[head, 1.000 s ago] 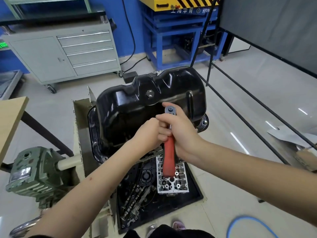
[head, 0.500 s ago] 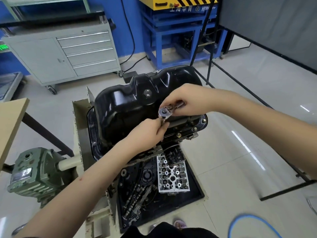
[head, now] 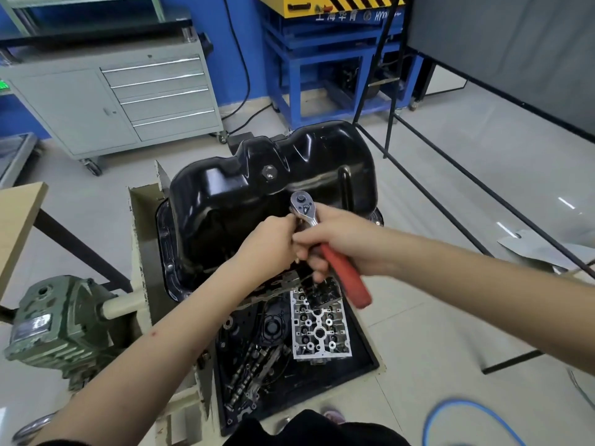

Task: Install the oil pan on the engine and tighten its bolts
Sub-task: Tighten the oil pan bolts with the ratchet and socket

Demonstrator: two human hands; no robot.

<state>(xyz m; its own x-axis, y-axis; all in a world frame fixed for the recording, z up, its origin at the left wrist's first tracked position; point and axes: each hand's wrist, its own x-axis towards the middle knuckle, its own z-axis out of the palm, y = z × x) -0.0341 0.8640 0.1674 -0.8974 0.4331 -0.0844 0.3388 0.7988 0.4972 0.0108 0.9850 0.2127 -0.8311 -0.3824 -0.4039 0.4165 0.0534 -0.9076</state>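
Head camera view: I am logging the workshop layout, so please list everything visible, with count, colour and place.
Oil pan: one, glossy black, on the engine at centre.
Ratchet wrench: one, chrome head, red handle, at the pan's near edge.
Tray: one, black, on the floor below the engine, holding dark engine parts.
Cylinder head: one, silver, in the tray.
Gearbox: one, green, at left on the engine stand.
Drawer cabinet: one, grey, on castors, back left.
Lift frame: one, blue with a yellow top, at the back.
Hose: one, blue, on the floor at lower right.
Left hand: at the wrench head.
Right hand: grips the red handle.
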